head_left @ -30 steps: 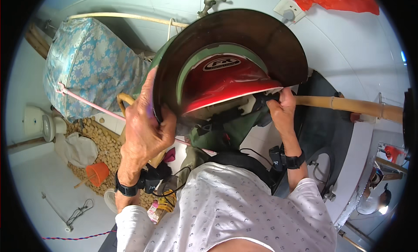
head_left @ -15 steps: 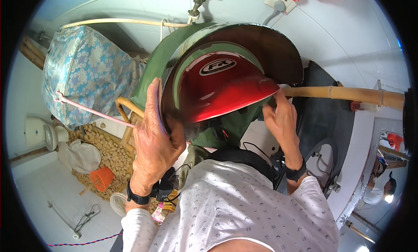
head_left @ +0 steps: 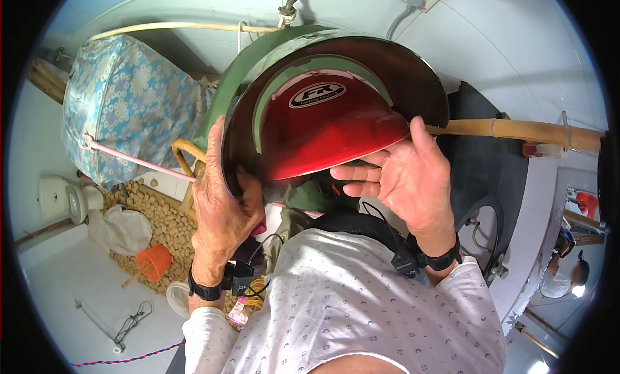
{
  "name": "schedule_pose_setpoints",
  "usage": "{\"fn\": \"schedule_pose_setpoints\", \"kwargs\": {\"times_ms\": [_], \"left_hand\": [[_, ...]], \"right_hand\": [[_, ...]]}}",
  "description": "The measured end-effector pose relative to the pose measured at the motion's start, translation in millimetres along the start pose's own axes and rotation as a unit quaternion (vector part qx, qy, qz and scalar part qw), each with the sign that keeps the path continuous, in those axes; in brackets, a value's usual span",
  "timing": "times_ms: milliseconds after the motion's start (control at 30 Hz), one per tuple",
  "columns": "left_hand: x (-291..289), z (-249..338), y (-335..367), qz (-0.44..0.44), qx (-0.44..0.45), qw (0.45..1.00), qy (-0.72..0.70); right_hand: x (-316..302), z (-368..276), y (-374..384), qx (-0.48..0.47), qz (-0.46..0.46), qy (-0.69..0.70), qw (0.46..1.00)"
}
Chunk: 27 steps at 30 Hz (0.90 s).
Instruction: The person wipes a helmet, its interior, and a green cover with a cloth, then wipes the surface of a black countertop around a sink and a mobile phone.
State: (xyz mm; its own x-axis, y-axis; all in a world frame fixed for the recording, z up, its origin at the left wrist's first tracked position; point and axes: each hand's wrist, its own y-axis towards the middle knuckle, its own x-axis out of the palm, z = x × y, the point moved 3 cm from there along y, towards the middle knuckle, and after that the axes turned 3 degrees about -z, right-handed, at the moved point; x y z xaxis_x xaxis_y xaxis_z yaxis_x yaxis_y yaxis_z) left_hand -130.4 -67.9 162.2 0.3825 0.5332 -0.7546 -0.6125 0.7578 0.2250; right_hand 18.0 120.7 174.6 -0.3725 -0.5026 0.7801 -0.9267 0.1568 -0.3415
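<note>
In front of me is a glossy red helmet-like shell [head_left: 332,125] with an oval badge, tilted with its lower edge toward me. It sits inside a large curved green cover [head_left: 223,109] with a dark inner side; I cannot tell how the two are joined. My left hand [head_left: 226,206] grips the left rim of the green cover, thumb on the near side and fingers up along the outside. My right hand [head_left: 413,180] is open, palm up, with its fingers spread under the red shell's right lower edge and its thumb raised beside it.
At left hangs a blue flowered cloth cover [head_left: 135,109]. Below it lies a heap of round tan things [head_left: 161,212] with an orange bucket [head_left: 154,263]. A bamboo pole [head_left: 516,128] runs to the right, above a black basin-like surface [head_left: 481,174]. A tap [head_left: 289,9] is on the far wall.
My right hand has turned from curled fingers at the red shell's right edge to an open palm beneath it. The red shell and green cover have shifted slightly left.
</note>
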Motion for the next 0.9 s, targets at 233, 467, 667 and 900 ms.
{"fn": "schedule_pose_setpoints", "kwargs": {"times_ms": [233, 467, 667, 900], "left_hand": [[-2, -3, 11, -0.024, 0.028, 0.999, 0.033], [-3, -4, 9, -0.032, 0.021, 0.999, 0.0], [-2, -2, 9, 0.018, 0.035, 0.999, -0.025], [4, -11, 2, 0.026, -0.064, 0.988, -0.137]], "right_hand": [[3, 3, 14, -0.016, 0.045, 0.111, 0.993], [10, 6, 9, -0.054, 0.042, 0.129, 0.989], [3, 4, 13, -0.082, 0.003, 0.193, 0.978], [-16, 3, 30, -0.138, -0.075, 0.27, 0.95]]}}
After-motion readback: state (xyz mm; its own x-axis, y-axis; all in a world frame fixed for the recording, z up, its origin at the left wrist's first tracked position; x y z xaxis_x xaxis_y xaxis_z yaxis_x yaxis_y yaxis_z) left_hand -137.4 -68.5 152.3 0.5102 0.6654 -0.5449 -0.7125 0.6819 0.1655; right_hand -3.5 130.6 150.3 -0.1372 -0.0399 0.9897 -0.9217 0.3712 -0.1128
